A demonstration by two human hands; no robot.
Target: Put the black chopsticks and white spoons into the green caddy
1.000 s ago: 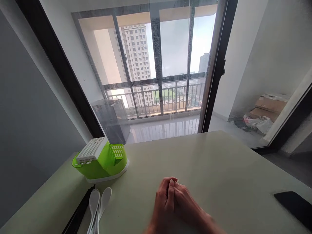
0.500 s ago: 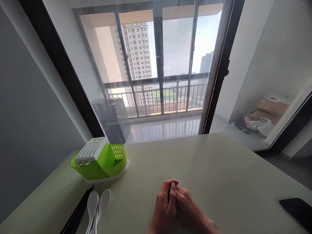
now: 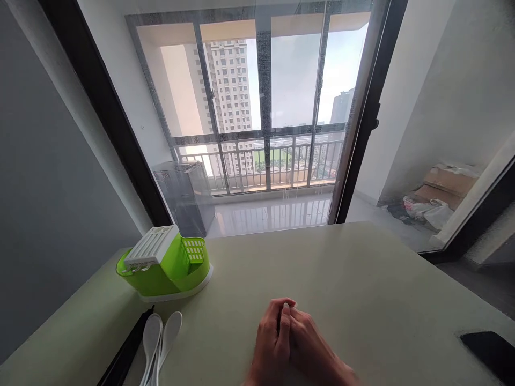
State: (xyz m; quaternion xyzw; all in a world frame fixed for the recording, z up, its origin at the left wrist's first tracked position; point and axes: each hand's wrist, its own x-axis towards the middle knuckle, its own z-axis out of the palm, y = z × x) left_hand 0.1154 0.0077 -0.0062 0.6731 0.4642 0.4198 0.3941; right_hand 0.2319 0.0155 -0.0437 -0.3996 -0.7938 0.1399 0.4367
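Observation:
My left hand [image 3: 269, 343] and my right hand [image 3: 309, 343] are clasped together above the near middle of the table [image 3: 330, 279]. Their fingers are closed against each other, and no object shows between them; the palms are hidden. To the left lie several white spoons [image 3: 171, 333] bunched together, beside a long black folded thing [image 3: 124, 351] whose kind I cannot make out. Behind these stands a green cutlery holder [image 3: 169, 281] with a white slotted top and a white base. Both hands are apart from all of these.
A flat black object [image 3: 491, 346], perhaps a phone, lies near the right edge. Beyond the table's far edge is a glass door with a dark frame [image 3: 354, 155]. Past the glass are a grey appliance [image 3: 185, 195], cardboard [image 3: 450, 185] and plastic bags [image 3: 436, 214].
The view has shifted very slightly. My hands stay clasped in the same place, and the things on the table have not moved.

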